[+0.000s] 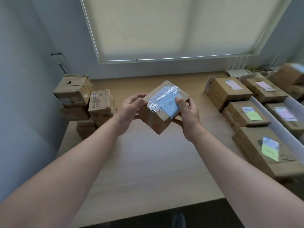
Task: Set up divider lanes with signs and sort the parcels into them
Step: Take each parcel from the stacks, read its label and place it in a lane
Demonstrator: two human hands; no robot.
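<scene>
I hold a small cardboard parcel (154, 117) in the air above the middle of the table, tilted toward me. My left hand (130, 107) grips its left side. My right hand (187, 112) grips its right side, thumb pressing a blue sticky note (169, 106) with handwriting on the taped top. On the right, parcels with green notes (246, 114) and pink notes (263, 89) lie in rows, with a white divider strip (278, 119) running between them.
A stack of unsorted cardboard parcels (85, 102) stands at the table's left edge by the wall. The wooden table (148, 162) reaches back to a window with a drawn blind. Cables and a white device (238, 72) lie at the back right.
</scene>
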